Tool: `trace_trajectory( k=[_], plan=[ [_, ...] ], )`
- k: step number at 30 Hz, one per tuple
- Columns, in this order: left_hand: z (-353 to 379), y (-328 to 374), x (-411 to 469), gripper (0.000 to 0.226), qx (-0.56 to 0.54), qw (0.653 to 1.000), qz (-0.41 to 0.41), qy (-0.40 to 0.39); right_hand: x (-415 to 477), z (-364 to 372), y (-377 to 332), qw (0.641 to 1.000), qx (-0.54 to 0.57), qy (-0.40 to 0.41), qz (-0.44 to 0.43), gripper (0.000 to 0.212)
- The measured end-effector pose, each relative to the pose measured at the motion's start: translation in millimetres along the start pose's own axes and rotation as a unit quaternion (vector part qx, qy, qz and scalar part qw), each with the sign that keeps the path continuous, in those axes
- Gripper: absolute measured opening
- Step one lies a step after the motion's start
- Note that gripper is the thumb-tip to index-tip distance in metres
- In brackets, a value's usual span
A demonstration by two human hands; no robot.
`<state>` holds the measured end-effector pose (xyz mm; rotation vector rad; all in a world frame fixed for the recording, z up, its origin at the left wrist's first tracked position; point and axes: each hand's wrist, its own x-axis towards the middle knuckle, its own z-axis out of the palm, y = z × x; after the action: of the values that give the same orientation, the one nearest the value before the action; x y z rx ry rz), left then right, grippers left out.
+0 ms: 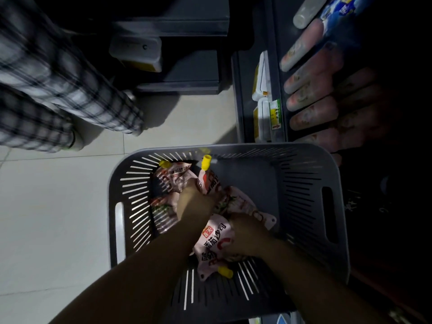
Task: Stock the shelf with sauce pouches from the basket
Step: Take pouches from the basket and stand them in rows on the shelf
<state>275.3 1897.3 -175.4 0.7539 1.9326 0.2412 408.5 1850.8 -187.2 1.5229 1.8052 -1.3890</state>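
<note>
Closest to me, my right hand is curled round a sauce pouch. It lies low in the basket with its yellow cap pointing back at me. A bit farther in, my left hand grips a second pouch that stands up with its cap on top. The other pouches lie under and beside my hands, mostly on the left side of the gray basket. The basket sits on the pale floor. Past it, the shelf holds a row of pouches. Far left stands a person in checked clothes.
</note>
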Motion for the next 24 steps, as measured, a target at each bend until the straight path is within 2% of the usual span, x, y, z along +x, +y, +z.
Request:
trace_trajectory(
  k=[5,7,9,11,13,16,20,24],
  plan=[
    [-10.3,-1.8,8.2,0.043,0.006,0.999,0.016,-0.046,-1.6,-9.5,4.4,0.997,0.075,-0.005,-0.030,0.045],
    [-20.1,-3.0,11.0,0.035,-0.047,0.995,-0.004,-0.091,-7.9,-13.4,13.4,0.991,0.125,-0.032,-0.023,0.045],
    [-32.8,-4.2,15.0,0.028,-0.123,0.983,-0.039,-0.132,-17.3,-20.8,22.9,0.975,0.222,-0.017,0.018,0.039],
    [-47.1,-4.2,18.2,0.032,-0.157,0.969,-0.063,-0.182,-24.0,-27.3,30.8,0.932,0.350,0.057,0.074,0.025],
    [-56.1,-5.6,19.2,0.035,-0.176,0.962,-0.062,-0.201,-25.8,-32.1,32.1,0.858,0.485,0.119,0.121,0.022],
    [-58.8,-12.0,14.7,0.039,-0.242,0.944,-0.069,-0.213,-22.9,-40.2,28.5,0.777,0.596,0.149,0.138,0.020],
    [-49.7,-25.0,4.6,0.045,-0.328,0.892,-0.152,-0.271,-17.7,-42.1,22.7,0.728,0.666,0.107,0.124,0.014],
    [-39.0,-27.6,-9.9,0.030,-0.391,0.850,-0.206,-0.287,-15.1,-36.7,18.0,0.684,0.712,0.082,0.134,0.010]
  ],
)
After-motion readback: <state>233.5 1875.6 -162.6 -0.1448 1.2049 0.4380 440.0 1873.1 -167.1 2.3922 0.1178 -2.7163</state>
